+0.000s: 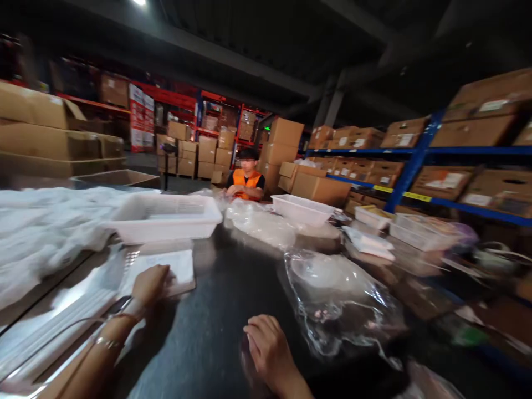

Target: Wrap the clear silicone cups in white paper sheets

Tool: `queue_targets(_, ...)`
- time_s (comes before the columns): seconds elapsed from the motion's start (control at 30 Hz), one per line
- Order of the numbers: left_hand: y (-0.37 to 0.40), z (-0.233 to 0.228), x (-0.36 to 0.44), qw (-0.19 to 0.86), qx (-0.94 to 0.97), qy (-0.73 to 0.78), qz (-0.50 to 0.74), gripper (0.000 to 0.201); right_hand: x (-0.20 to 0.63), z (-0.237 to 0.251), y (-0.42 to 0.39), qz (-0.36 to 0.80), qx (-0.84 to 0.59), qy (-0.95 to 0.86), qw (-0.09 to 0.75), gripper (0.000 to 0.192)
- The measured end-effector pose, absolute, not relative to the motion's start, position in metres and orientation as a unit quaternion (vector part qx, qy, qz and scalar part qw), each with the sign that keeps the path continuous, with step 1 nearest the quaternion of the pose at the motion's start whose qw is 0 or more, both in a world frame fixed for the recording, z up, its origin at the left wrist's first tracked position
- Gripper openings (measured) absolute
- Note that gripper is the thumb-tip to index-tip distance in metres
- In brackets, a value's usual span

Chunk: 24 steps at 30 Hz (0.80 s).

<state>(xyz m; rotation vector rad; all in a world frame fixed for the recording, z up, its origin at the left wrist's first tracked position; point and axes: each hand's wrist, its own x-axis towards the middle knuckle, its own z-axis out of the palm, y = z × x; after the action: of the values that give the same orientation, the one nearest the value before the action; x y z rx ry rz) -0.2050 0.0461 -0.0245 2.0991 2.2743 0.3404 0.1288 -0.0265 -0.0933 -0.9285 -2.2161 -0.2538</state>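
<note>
At the near edge of the dark desk (pixel 216 310), the left hand (pixel 152 285) is lying flat, fingers spread, on a white sheet of paper (pixel 177 266) that is sitting on a thin stack just in front of a white plastic tray (pixel 166 219); it is pressing on the sheet, not gripping it. The right hand (pixel 268 346) is resting low on the desk with its fingers loosely curled and nothing in it, just beside a crumpled clear plastic bag (pixel 336 302) that is lying to its right, close but seemingly not touching. To handle the sheet well, the left hand is probably best keeping its palm flat and sliding the top sheet alone, so the stack beneath is not dragged along. The picture is blurring with motion, so finer detail is hard to tell. Across the desk, a person in an orange vest (pixel 246 183) is working among more trays, bags and cardboard boxes (pixel 320 188).
</note>
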Motion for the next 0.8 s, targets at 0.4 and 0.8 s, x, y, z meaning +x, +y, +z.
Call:
queue_targets(0.4,0.059,-0.037,-0.225,-0.148,0.654,0.731,0.130,0.044,0.345,-0.105,-0.035,-0.175,-0.697,-0.671,0.181,0.044)
queue_targets(0.8,0.012,-0.066,-0.087,-0.022,0.887,0.461,0.019,0.078,0.313,-0.026,0.094,-0.188,-0.661,-0.726,0.026,0.038)
